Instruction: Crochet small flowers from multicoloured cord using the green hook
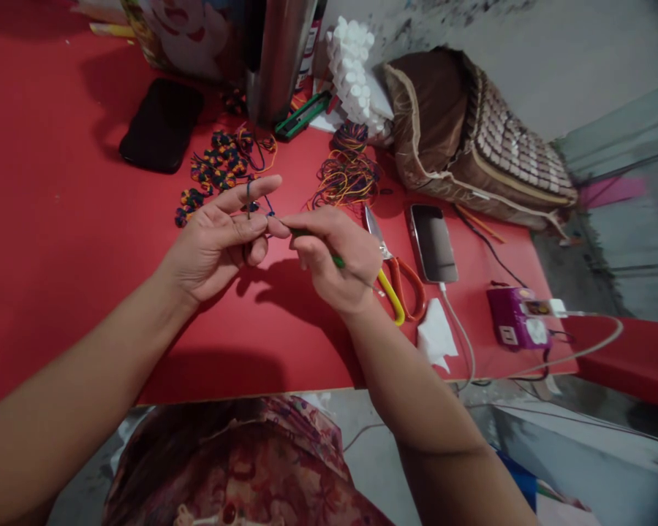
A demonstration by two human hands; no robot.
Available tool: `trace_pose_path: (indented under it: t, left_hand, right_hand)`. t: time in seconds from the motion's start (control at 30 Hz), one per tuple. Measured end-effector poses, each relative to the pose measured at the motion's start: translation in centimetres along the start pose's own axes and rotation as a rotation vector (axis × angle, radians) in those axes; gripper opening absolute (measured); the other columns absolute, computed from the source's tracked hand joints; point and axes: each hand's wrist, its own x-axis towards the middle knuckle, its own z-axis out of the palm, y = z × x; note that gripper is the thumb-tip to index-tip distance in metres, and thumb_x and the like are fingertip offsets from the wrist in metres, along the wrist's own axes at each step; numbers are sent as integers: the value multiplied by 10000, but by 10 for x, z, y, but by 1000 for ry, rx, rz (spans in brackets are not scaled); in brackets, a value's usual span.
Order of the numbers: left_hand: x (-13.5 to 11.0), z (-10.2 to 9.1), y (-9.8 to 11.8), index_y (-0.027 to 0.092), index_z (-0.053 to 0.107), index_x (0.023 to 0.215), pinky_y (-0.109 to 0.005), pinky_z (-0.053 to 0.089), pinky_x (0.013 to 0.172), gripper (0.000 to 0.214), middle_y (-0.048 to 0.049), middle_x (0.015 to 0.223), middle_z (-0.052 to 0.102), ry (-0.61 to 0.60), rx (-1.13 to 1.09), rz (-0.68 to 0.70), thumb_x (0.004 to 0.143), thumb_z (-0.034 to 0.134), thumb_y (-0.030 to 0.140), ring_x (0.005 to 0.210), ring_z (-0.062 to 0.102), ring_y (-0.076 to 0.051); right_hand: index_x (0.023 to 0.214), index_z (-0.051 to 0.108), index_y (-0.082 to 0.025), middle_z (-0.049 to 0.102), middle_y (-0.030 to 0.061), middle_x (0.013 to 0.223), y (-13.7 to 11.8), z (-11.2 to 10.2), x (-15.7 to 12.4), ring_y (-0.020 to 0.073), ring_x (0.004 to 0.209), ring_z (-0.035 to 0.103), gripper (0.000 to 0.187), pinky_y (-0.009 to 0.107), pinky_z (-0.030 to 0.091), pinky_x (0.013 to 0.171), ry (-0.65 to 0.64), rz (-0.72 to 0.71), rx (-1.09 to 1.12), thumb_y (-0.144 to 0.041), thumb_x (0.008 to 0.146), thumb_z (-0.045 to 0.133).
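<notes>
My left hand (pixel 219 237) pinches dark blue yarn (pixel 248 193), which loops around its raised index finger. In my right hand (pixel 340 252) is a slim crochet hook with a green handle (pixel 338 261), its tip close to the left fingertips. A little of the worked yarn shows between the two hands; its exact stitches are too small to make out. Just beyond my left hand lies a pile of multicoloured crocheted pieces (pixel 219 164) in navy, orange and purple. Farther back, a loose tangle of multicoloured yarn (pixel 345 179) rests on the red table (pixel 88 292).
Scissors (pixel 398 285) with red and yellow handles lie right of my right hand, near a charging phone (pixel 433 242) and a purple power box (pixel 515 318). A black case (pixel 163 126), a green cutter (pixel 303 115), a metal cylinder (pixel 279 62) and a brown bag (pixel 433 109) stand behind.
</notes>
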Motion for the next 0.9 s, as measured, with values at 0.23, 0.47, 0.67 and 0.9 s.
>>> trace_pose_path:
  t: [0.23, 0.47, 0.67, 0.9]
  left_hand:
    - [0, 3, -5, 309, 829, 1202, -222, 473, 588, 459, 75, 817, 816, 6, -93, 6, 772, 988, 277, 568, 585, -68]
    - [-2, 1, -5, 309, 784, 1289, -280, 382, 601, 406, 69, 865, 797, 5, 89, 110, 898, 890, 278, 578, 533, -57]
    - [2, 5, -3, 287, 880, 1135, -249, 257, 497, 327, 50, 725, 757, 15, 40, 166, 819, 920, 219, 509, 381, -39]
    - [-1, 3, 7, 281, 870, 1145, -222, 352, 510, 332, 33, 701, 740, 47, 116, 95, 828, 888, 181, 576, 523, -75]
  right_hand:
    - [1270, 810, -279, 859, 81, 1181, 1, 4, -4, 234, 1012, 776, 476, 352, 611, 970, -96, -54, -249, -643, 1084, 568]
    - [1213, 826, -256, 816, 83, 1012, -1, 13, -7, 226, 1005, 777, 515, 294, 606, 892, -56, 26, -339, -678, 1064, 572]
    - [1141, 844, -268, 818, 59, 998, -7, 14, -8, 196, 919, 755, 459, 292, 583, 838, -13, 20, -321, -626, 1096, 561]
    - [916, 845, -276, 737, -2, 740, -12, 14, -6, 139, 657, 663, 374, 319, 542, 713, 209, 35, -84, -520, 1099, 629]
